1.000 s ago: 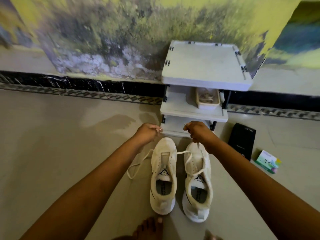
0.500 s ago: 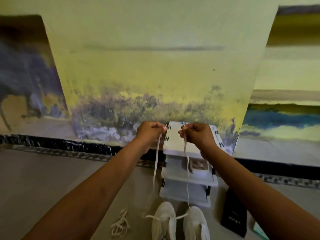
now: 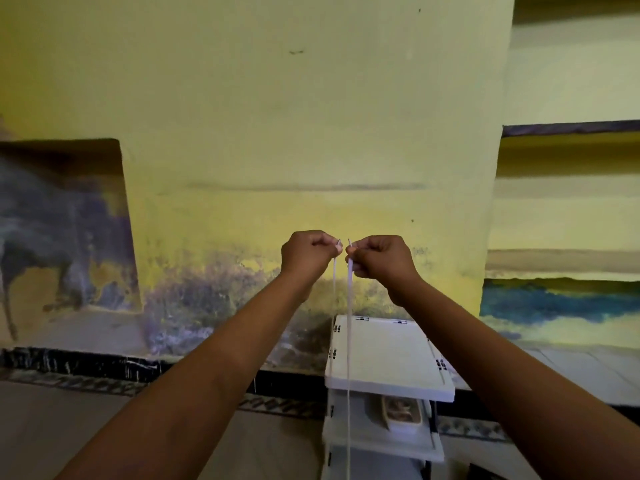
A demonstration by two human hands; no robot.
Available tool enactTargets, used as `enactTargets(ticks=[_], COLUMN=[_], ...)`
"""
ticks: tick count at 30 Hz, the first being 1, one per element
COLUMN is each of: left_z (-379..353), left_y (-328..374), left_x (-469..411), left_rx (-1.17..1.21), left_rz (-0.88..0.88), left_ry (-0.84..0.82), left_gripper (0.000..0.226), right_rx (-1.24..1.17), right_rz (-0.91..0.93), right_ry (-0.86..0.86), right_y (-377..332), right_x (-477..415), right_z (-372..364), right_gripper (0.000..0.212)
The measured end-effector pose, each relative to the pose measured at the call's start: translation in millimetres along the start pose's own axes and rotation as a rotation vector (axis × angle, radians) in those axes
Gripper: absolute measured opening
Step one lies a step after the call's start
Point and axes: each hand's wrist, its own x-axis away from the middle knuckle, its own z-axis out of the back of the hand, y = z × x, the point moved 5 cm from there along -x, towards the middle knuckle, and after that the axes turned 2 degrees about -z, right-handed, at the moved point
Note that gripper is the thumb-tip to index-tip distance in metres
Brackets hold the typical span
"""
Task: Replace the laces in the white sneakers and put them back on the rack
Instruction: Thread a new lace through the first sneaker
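Note:
Both my hands are raised in front of the yellow wall, close together. My left hand (image 3: 306,252) pinches one end of a white lace (image 3: 349,341), and my right hand (image 3: 379,256) pinches the other end. The two strands hang straight down side by side, past the white rack (image 3: 391,355), and run out of the bottom of the view. The white sneakers are out of view below.
The white rack stands against the wall at lower centre-right, with a small tan tray (image 3: 401,408) on its middle shelf. A dark object (image 3: 481,474) shows at the bottom right. A black tiled skirting (image 3: 86,363) runs along the floor.
My hands have risen with the lace ends and come closer together. The view has tilted up, so the sneakers and the loose lace on the floor have dropped out of sight.

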Motion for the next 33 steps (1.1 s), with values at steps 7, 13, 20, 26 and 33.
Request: enactTargets(ticks=[7,13,20,26,33], left_z=[4,3,3,2,0], left_y=[1,6,9,2,-55], left_x=[-4,-8,-14,-14,-3], left_rx=[-0.059,-0.117,-0.152,-0.169,-0.126], left_rz=[-0.001,-0.026,-0.046,-0.05,0.089], left_ry=[0.034,0.045,0.047,0.024,-0.01], left_gripper=[0.004,0.017,0.015,0.015,0.021], right_rx=[0.026,0.04,0.038,0.029,-0.099], right_rz=[0.022,0.039,0.039,0.019,-0.154], right_ry=[0.008,0.008,0.011,-0.003,-0.053], right_y=[-3,-7,-7,0,37], right_x=[1,-2,-5,-4,17], right_z=[-4,-8,-9,-13,-19], right_gripper=[0.01,0.011,0.011,0.014,0.019])
